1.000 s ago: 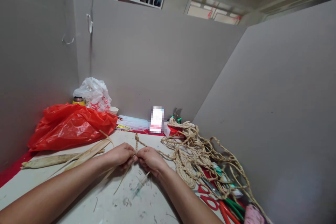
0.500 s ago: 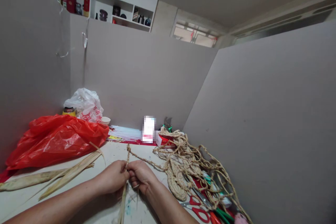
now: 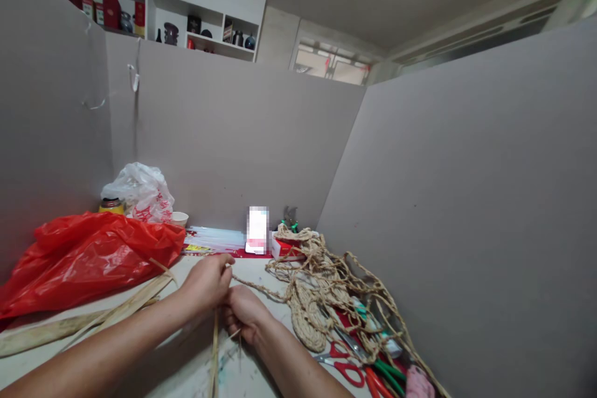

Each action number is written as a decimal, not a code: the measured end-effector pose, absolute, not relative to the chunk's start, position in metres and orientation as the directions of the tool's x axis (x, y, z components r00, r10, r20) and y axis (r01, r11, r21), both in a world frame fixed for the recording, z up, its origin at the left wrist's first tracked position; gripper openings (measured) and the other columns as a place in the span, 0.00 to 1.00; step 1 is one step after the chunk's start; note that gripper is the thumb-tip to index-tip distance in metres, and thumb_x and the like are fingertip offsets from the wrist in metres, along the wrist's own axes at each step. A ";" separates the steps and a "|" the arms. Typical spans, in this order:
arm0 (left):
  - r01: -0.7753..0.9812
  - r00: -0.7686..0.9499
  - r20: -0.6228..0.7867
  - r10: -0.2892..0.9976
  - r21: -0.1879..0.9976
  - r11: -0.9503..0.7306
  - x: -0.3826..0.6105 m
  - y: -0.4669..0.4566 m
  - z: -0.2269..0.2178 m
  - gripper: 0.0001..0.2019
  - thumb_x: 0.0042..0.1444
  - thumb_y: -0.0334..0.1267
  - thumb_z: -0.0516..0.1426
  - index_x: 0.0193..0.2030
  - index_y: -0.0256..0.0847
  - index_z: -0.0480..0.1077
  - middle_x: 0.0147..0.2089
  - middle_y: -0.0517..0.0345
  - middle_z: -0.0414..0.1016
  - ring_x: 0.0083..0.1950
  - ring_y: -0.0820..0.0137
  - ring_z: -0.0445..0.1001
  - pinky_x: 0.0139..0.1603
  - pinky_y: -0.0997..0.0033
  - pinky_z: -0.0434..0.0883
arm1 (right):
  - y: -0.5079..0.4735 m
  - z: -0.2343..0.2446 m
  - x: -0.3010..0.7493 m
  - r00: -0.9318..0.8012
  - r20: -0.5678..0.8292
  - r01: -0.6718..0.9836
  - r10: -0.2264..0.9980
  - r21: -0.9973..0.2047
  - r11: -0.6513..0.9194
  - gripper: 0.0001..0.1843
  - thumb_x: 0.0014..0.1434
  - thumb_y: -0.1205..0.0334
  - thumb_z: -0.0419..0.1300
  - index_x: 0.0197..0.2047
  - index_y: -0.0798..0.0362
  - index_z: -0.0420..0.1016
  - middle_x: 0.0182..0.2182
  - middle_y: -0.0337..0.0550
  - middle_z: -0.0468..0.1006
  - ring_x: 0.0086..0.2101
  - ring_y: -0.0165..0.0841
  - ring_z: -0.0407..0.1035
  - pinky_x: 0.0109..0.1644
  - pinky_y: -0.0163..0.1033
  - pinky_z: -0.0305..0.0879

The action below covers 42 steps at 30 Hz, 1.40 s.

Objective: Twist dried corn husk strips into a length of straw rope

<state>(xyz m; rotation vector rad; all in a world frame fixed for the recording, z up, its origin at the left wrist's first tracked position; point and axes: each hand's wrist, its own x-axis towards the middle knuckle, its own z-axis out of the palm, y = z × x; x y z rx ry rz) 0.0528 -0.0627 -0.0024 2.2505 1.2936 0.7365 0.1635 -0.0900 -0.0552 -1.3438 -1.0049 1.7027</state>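
My left hand point(image 3: 209, 280) is closed at the knotted end of a straw-coloured twisted cord point(image 3: 259, 288), and its fingers cover the knot. Just below and to the right, my right hand point(image 3: 247, 314) has its fingers curled around the same work. What lies inside that grip is mostly hidden. Long flat fibre strands point(image 3: 214, 354) hang down from between the hands toward the table's near edge. A few thin ends poke out under my right fingers. From the left hand, the cord runs right to a heap of coiled rope point(image 3: 310, 317).
Dried leaf strips point(image 3: 56, 329) lie at left beside a red plastic bag point(image 3: 97, 255). Red-handled scissors point(image 3: 345, 364) and green-handled tools point(image 3: 389, 373) sit by the rope at right. A blurred phone screen point(image 3: 257, 230) stands at the back, before grey partitions point(image 3: 233, 130).
My left hand has moved up and away along the cord to its knotted end, covering the knot. My right hand has stayed nearly in place. The whole view has shifted slightly.
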 end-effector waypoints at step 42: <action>0.213 0.476 -0.314 0.821 0.947 0.238 0.033 -0.072 -0.056 0.05 0.41 0.37 0.52 0.19 0.40 0.60 0.11 0.70 0.51 0.11 0.82 0.45 0.14 0.75 0.40 | -0.107 -0.024 0.182 -0.262 -0.327 0.633 0.908 -0.768 -0.094 0.12 0.53 0.66 0.48 0.20 0.55 0.65 0.12 0.33 0.64 0.13 0.23 0.54 0.18 0.29 0.50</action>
